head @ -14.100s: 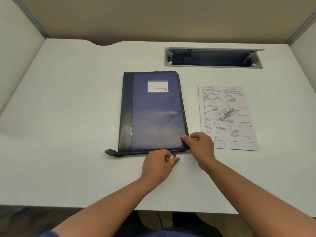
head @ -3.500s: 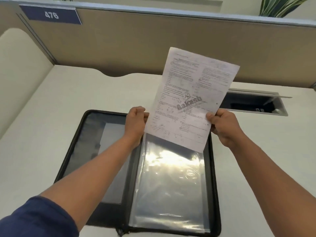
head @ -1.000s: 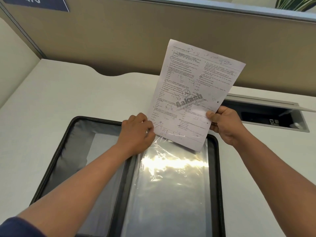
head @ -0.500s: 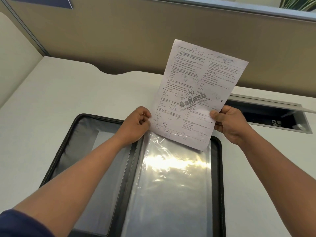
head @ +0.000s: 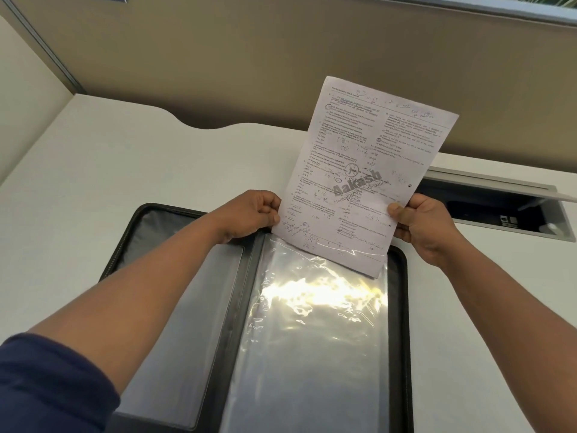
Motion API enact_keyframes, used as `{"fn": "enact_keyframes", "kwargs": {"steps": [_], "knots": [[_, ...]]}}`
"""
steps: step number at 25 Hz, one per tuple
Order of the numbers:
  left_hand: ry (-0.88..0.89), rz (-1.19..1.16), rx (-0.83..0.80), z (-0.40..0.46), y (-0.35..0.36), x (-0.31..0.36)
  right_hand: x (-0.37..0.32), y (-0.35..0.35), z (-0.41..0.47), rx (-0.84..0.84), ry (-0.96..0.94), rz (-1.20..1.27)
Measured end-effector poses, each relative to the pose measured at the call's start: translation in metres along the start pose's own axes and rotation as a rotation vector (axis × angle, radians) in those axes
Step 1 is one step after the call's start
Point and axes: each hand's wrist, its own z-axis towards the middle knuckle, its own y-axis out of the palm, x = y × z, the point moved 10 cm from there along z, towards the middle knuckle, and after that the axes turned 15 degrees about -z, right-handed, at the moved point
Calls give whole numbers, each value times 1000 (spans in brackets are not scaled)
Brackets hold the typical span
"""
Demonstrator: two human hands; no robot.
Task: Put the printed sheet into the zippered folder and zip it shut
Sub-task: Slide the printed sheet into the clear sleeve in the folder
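The zippered folder (head: 402, 323) lies open flat on the white desk, black-edged, with a shiny clear plastic sleeve (head: 315, 339) on its right half. The printed sheet (head: 368, 164) stands nearly upright and tilted right over the sleeve's top. Its bottom edge sits a short way inside the sleeve opening, showing through the plastic. My left hand (head: 253, 214) pinches the sheet's lower left edge. My right hand (head: 418, 220) grips its lower right edge.
An open cable hatch (head: 499, 207) is recessed in the desk at the far right, behind my right hand. A beige partition wall (head: 281, 51) runs along the desk's back edge. The desk (head: 109, 170) spreads white to the left of the folder.
The sheet has come down, so its bottom edge now sits inside the top of the clear sleeve. My left hand has moved from the sleeve's opening onto the sheet's left edge.
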Motion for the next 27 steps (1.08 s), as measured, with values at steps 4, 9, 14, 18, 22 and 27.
{"fn": "enact_keyframes", "kwargs": {"steps": [4,9,14,18,22,27], "knots": [[-11,-24,61,5,-3,-2,-4,-1,-2,40,-41,-47],[-48,-68,47,8,-2,-5,-9,-3,-4,62,-72,-70],[-73,-45,18,11,-1,-8,-7,-3,-5,63,-64,-74],[-86,2,5,10,-1,-7,-7,-2,-6,66,-61,-88],[-99,50,-42,6,1,-6,-10,1,-8,67,-59,-132],[-90,20,-26,6,3,-4,-17,3,-11,64,-65,-152]]}}
